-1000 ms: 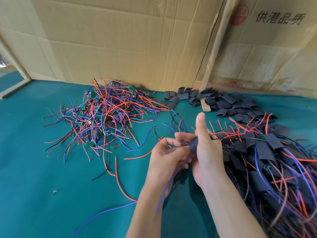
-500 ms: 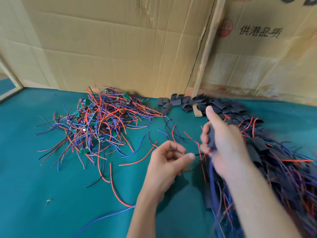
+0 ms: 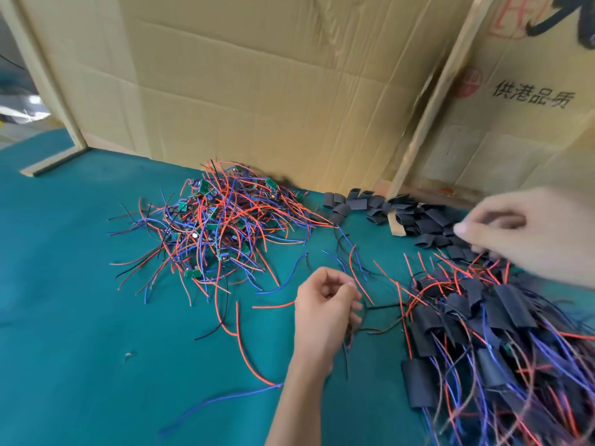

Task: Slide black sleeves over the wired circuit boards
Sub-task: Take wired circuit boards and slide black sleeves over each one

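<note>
A tangle of bare circuit boards (image 3: 222, 226) with red, blue and black wires lies at the left centre of the green table (image 3: 80, 317). Loose black sleeves (image 3: 373, 204) are heaped at the back by the cardboard. Sleeved boards (image 3: 483, 333) pile up at the right. My left hand (image 3: 325, 313) hovers mid-table with curled fingers, thumb against forefinger, and thin dark wires (image 3: 383, 306) run from its fingertips toward the sleeved pile. My right hand (image 3: 518, 233), blurred, reaches over the right end of the sleeve heap with fingers extended and nothing visible in it.
Cardboard sheets (image 3: 257, 91) stand as a wall along the table's back, with a wooden strip (image 3: 431, 104) leaning between them. A small wooden block (image 3: 396, 225) sits among the sleeves. Stray red and blue wires (image 3: 244, 349) lie in front of my left arm.
My right hand carried the sleeved board to the right, let it go on the pile and moved back to the loose sleeves. My left hand stayed near the middle.
</note>
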Tool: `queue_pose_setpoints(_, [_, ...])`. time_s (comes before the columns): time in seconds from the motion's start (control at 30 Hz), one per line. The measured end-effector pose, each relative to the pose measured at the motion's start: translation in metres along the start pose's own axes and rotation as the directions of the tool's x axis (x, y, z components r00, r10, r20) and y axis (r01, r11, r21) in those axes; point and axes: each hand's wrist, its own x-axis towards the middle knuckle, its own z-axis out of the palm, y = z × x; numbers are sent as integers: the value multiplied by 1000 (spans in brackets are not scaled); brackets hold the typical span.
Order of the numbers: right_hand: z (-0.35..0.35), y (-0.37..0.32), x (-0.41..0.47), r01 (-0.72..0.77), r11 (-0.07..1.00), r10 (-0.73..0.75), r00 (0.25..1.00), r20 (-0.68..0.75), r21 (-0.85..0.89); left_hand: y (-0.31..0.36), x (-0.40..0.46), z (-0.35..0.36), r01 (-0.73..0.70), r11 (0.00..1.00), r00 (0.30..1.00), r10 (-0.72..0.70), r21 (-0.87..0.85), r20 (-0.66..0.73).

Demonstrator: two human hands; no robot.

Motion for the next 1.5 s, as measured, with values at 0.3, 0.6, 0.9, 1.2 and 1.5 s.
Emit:
queue_pose_setpoints(0.3, [141,-218,76,345,902,-427,803,415,260,0,4,-5,-28,999,999,30,44,-38])
queue_pose_setpoints(0.6, [146,-198,90,151,914,-224,961,160,377,-1,7,-5,36,999,997,-37,-12,-73])
queue_pose_setpoints(0.9, [73,-106,10,426,904,-415,897,150,-45,13,12,-13,92,820,978,-181,-564,-103])
queue_pose_setpoints(1.2, [77,-99,-1,398,916,-301,758,579,-44,6,10,-12,-86,967,973,29,-242,-229])
queue_pose_setpoints(1.5, [142,-150,128,368,929,-357,867,349,35,-1,8,-18,-293,884,890,391,364,-234])
